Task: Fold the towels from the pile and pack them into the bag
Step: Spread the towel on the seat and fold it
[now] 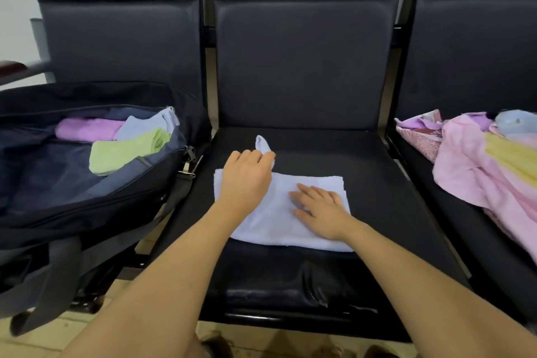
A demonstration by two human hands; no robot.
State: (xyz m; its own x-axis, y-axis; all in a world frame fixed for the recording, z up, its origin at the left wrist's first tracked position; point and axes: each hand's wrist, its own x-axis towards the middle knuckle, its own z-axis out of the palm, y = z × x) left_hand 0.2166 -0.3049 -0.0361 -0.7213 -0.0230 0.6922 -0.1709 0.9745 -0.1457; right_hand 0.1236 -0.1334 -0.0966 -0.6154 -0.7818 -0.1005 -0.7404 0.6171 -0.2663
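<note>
A: Head view: how much of the packing is done?

B: Part of it, I judge. The open bag [87,183] on the left seat already holds three folded towels: a purple towel [87,128], a green towel [122,151] and a pale blue one [145,125] behind it.

A: And the one in hand?

B: A light blue towel [276,212] lies on the middle seat [363,183], partly folded. The left hand [247,174] pinches one far corner of it and lifts it off the cloth. The right hand [322,209] lies flat on the towel, fingers spread, pressing it down.

A: What is left?

B: This fold needs finishing, then the towel goes into the bag. The pile [488,160] on the right seat still has pink, yellow, blue and patterned cloths, all unfolded, so I'd say well over half remains.
</note>
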